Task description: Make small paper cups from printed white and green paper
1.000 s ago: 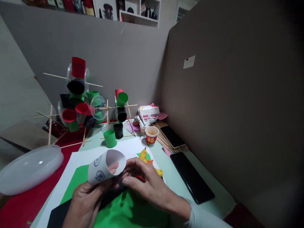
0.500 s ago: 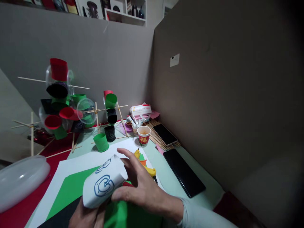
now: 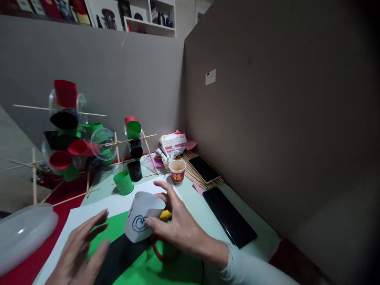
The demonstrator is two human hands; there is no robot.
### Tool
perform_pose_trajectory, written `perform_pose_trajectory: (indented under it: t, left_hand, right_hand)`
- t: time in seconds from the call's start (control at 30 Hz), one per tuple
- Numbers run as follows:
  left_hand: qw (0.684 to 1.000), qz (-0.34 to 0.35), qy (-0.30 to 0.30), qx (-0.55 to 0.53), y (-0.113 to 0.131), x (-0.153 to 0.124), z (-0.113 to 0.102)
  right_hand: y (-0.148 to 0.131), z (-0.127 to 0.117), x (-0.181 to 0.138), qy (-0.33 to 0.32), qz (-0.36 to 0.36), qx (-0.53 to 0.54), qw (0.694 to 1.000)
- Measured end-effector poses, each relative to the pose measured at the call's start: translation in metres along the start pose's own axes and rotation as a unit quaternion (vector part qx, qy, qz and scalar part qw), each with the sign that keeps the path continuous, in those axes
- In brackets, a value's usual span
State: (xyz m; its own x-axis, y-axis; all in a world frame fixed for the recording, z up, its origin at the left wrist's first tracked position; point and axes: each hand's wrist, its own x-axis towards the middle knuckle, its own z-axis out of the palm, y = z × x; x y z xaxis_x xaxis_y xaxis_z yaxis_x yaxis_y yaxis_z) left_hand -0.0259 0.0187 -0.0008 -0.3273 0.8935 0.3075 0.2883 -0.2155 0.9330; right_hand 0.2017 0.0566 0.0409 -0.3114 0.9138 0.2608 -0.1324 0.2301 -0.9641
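Gripping a white paper cylinder with blue swirls [image 3: 139,214], the right hand [image 3: 184,226] has fingers half closed. The left hand [image 3: 77,253] spreads empty fingers.

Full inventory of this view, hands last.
Decorated cylinder: 1, white and blue, in right hand
Table: 1, pale green, centre
Paper sheets: at least 3, white, green and black, on table
Red loop: 1, red, below right hand
Yellow tool: 1, yellow, behind right hand
Standing cylinders: 2, green and black, beyond sheets
Paper cup: 1, red and white, mid-table
Pens: several, whitish, behind paper cup
Packet: 1, white and red, table's back
Phones: 2, black, table's right
Sticks: many, tan, under far phone
Raised cylinders: several, red, green, black, on stick frames
Translucent object: 1, whitish, lower left
Shelf: 1, white, top
Card: 1, white, on wall
Left hand: 1, bare, open above sheets
Right hand: 1, bare, gripping decorated cylinder
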Motion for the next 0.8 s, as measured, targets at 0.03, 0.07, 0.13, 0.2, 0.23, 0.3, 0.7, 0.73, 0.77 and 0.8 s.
perform_pose_trajectory:
  t: [0.03,0.07,0.13,0.2,0.23,0.3,0.7,0.73,0.77,0.8]
  left_hand:
    - [0.997,-0.047,-0.038,-0.047,0.007,-0.002,0.004]
    - [0.99,-0.081,-0.074,-0.087,0.014,-0.004,0.009]
    - [0.98,-0.128,-0.098,-0.117,0.024,-0.008,0.019]
    - [0.972,-0.165,-0.112,-0.122,0.028,-0.011,0.023]
    - [0.969,-0.178,-0.117,-0.124,0.028,-0.011,0.024]
    - [0.965,-0.192,-0.125,-0.13,0.029,-0.01,0.022]
    - [0.942,-0.254,-0.148,-0.162,0.046,-0.005,0.017]
    - [0.942,-0.255,-0.14,-0.17,0.047,-0.004,0.017]
    - [0.94,-0.257,-0.132,-0.18,0.047,-0.003,0.016]
    - [0.937,-0.262,-0.129,-0.19,0.047,-0.002,0.015]
  right_hand:
    - [0.001,0.002,-0.001,-0.018,0.007,-0.011,1.0]
    - [0.003,0.003,-0.003,-0.036,0.013,-0.024,0.999]
    - [0.005,0.006,-0.005,-0.068,0.025,-0.044,0.996]
    - [0.007,0.008,-0.007,-0.096,0.037,-0.06,0.993]
    - [0.008,0.008,-0.008,-0.106,0.041,-0.067,0.991]
    - [0.009,0.008,-0.009,-0.117,0.043,-0.074,0.989]
    - [-0.005,-0.021,-0.007,-0.102,-0.041,-0.426,0.898]
    - [-0.002,-0.025,-0.01,-0.113,-0.041,-0.471,0.874]
    - [0.001,-0.027,-0.013,-0.125,-0.04,-0.496,0.858]
    - [0.006,-0.028,-0.016,-0.133,-0.041,-0.517,0.844]
